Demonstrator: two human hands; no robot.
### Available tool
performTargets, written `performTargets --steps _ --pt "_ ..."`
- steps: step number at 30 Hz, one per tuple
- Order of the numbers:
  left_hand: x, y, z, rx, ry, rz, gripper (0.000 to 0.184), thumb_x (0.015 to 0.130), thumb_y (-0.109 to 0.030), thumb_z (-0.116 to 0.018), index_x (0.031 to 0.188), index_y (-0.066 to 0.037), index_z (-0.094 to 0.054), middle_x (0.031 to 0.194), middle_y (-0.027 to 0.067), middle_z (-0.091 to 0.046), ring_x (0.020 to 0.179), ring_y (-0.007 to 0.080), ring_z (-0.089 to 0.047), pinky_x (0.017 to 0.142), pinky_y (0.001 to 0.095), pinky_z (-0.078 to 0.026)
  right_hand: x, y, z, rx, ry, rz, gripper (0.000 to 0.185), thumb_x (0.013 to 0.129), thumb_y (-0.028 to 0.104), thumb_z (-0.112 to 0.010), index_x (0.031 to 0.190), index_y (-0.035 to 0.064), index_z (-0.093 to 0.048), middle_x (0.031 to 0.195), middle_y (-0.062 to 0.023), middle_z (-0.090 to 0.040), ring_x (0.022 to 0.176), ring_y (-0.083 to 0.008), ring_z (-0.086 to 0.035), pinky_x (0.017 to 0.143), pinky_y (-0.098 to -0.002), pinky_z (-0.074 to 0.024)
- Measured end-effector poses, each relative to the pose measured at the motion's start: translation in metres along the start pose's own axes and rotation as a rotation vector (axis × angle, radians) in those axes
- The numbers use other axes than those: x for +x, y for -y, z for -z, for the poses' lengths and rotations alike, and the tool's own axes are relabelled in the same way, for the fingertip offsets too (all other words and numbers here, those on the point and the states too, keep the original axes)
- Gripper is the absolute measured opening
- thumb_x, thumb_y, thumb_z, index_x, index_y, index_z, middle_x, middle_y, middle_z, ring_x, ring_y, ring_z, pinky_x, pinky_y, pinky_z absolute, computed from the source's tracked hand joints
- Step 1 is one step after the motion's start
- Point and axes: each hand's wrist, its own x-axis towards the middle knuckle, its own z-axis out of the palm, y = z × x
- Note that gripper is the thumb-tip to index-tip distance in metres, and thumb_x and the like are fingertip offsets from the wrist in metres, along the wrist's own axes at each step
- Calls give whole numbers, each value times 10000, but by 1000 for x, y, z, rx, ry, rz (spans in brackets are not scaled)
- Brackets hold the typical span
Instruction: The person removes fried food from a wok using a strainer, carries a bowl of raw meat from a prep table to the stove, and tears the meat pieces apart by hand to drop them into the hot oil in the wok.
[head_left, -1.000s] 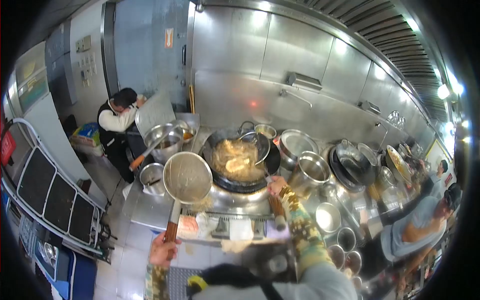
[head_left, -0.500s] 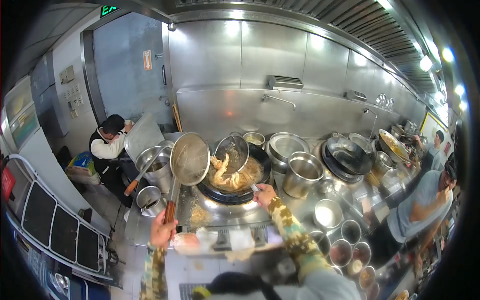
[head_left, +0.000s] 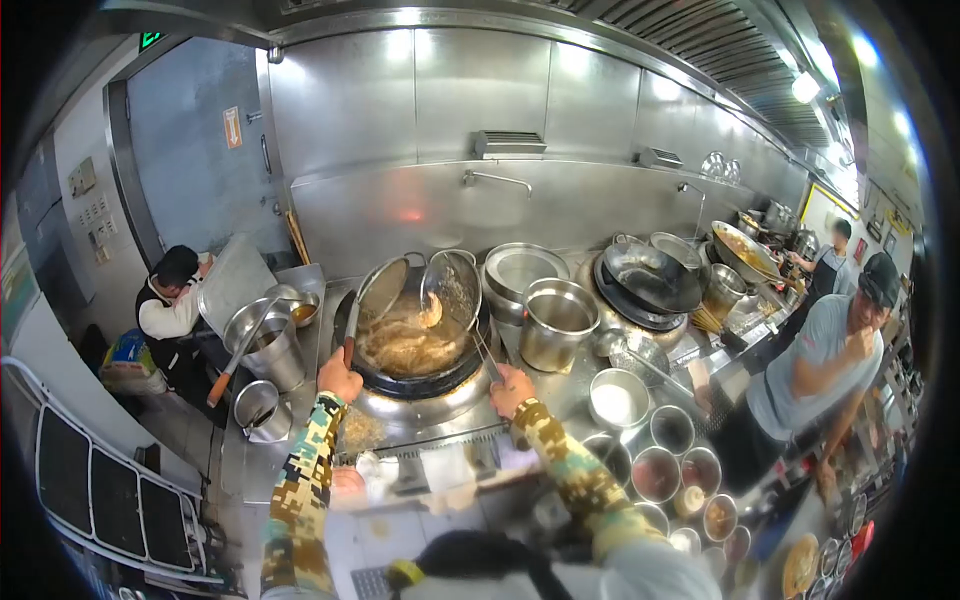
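Note:
My left hand point(head_left: 340, 378) is closed around the wooden handle of a round wire-mesh skimmer point(head_left: 384, 290), tilted on edge over the left side of the wok point(head_left: 440, 394). In my right hand point(head_left: 512, 391) is the thin metal handle of a perforated strainer point(head_left: 458, 283), tipped on its side over the wok's right half. A golden fried piece point(head_left: 431, 311) is at that strainer's lower left edge; whether it touches the strainer I cannot tell. Below, brown oil point(head_left: 415, 345) foams in the wok, and anything under the foam is hidden.
Left of the wok stand a steel pot point(head_left: 268, 350) with a ladle across it and a smaller pot point(head_left: 262, 410). To the right are a tall pot point(head_left: 558, 325), a second wok point(head_left: 652, 277) and several bowls. One person point(head_left: 822, 340) stands at right, another point(head_left: 177, 310) at left.
The mesh skimmer in my left hand has moved from beside the wok to over it. The fried pieces below the right strainer have mostly dropped from sight. My view has shifted right.

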Motion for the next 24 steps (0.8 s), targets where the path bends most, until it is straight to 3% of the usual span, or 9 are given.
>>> performTargets --steps 2,7,9,13,17,21,24 --pt "5 16 -29 28 -63 -42 647 713 -166 -546 1324 30 -459 1170 271 -594 1087 423 -566 950 466 -443 -1 -3 2 -98 -74 47 456 826 114 -529 1264 -11 -549 671 -128 -659 514 -213 -625 564 -352 -521" --pt "-6 -6 -37 78 -31 -78 672 703 -160 -570 1336 20 -434 1088 296 -608 1008 435 -595 909 495 -458 -10 -27 -4 -241 -396 351 496 832 109 -545 1309 -22 -501 718 -148 -668 536 -212 -630 547 -344 -515" --pt "-8 -15 -42 164 -37 -121 675 703 -142 -592 1340 6 -427 1011 299 -614 948 426 -612 851 498 -486 -2 -42 -5 24 -264 104 466 853 83 -529 1309 -10 -496 687 -126 -650 502 -180 -594 478 -314 -476" --pt "-25 -42 -48 305 22 -100 750 712 -127 -635 1395 1 -352 1058 294 -576 906 422 -621 812 479 -514 -8 -22 25 819 -89 -267 375 882 19 -493 1256 8 -512 628 -69 -600 421 -108 -489 367 -245 -360" --pt "-48 -51 -56 384 112 -126 853 703 -137 -672 1446 -26 -269 1093 287 -535 890 446 -620 799 481 -520 -10 -8 64 956 -22 -345 407 838 10 -505 1244 29 -520 655 -69 -588 410 -93 -439 350 -244 -329" --pt "-64 -24 -61 376 43 -243 807 701 -93 -635 1436 -37 -306 1075 268 -542 882 429 -621 772 489 -518 -4 -8 74 975 41 -355 404 842 15 -528 1246 20 -507 637 -70 -585 394 -104 -438 342 -239 -321" --pt "-76 -9 -54 333 27 -193 763 712 -78 -605 1425 -47 -335 1081 257 -550 877 427 -612 762 498 -505 5 5 83 999 67 -321 448 855 25 -541 1295 -1 -456 637 -78 -586 386 -106 -439 332 -231 -304"
